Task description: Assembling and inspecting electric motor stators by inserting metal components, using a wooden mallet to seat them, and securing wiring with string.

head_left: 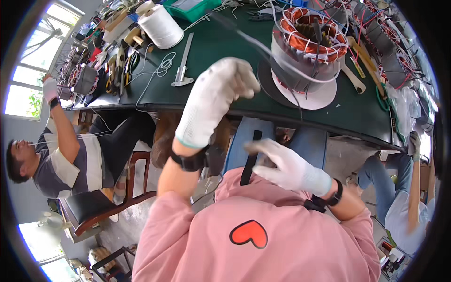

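My left hand (220, 91), in a white knitted glove, is raised at the bench edge with its fingers curled inward. What the fingers hold, if anything, I cannot make out. Lower and to the right, my right hand (286, 169), gloved too and slightly blurred, hovers over my lap with its fingers stretched out to the left. In front of me a motor stator (305, 56) with orange copper windings laced in white cord stands on a round white board (312, 98). Blurred, a pale cord (263, 49) runs across it. Left of my left hand lies a vernier caliper (183, 66).
A large white thread spool (162, 28) and a green tray (191, 10) stand at the back. Loose white string (163, 66) and pliers (129, 68) lie left; a hammer (353, 77) lies right. More wound stators (397, 61) line the right. Co-workers sit at both sides.
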`<state>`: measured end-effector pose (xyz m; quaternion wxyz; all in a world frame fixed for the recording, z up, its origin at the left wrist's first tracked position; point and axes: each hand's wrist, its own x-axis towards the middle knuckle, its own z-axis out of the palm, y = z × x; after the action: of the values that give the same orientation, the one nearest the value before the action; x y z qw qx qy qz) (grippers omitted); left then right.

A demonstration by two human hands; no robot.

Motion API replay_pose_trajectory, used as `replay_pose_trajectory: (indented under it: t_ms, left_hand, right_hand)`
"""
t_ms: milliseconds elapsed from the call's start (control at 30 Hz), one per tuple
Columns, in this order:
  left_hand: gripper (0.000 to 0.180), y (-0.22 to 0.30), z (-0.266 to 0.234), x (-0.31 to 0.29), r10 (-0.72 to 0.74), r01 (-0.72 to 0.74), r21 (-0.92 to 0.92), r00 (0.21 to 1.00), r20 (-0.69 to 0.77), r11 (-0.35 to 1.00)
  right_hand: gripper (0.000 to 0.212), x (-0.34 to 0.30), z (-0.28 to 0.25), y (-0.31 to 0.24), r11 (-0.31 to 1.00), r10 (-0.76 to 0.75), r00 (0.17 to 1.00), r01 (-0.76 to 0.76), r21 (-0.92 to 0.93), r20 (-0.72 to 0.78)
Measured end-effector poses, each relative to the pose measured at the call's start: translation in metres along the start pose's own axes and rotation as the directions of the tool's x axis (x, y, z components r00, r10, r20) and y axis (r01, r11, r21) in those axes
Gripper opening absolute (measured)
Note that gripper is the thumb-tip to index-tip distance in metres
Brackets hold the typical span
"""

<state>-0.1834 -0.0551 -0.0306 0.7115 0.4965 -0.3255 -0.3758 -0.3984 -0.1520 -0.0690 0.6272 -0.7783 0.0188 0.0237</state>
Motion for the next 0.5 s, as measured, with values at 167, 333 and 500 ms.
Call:
replay_pose_trajectory:
  t_ms: [167,333,500]
  left_hand:
    - [0.024,-0.022,-0.001,0.0,-0.111,-0.143,-0.6,0.924,-0.366,0.787]
    - [0.018,-0.016,0.014,-0.012,0.409,-0.226,0.382,0.755,-0.513,0.896]
    - [0.017,-0.003,0.003,-0.002,0.777,-0.186,0.939,0.619,-0.115,0.288]
  right_hand:
    - [0.061,0.033,0.055,-0.012,0.943,0.171,0.983,-0.184,0.277,0.074]
    - [0.052,0.033,0.081,-0.012,0.999,0.047,0.995,-0.047,0.007,-0.089]
    - [0.057,0.037,0.1,-0.01,0.967,0.171,0.985,-0.161,0.197,-0.036]
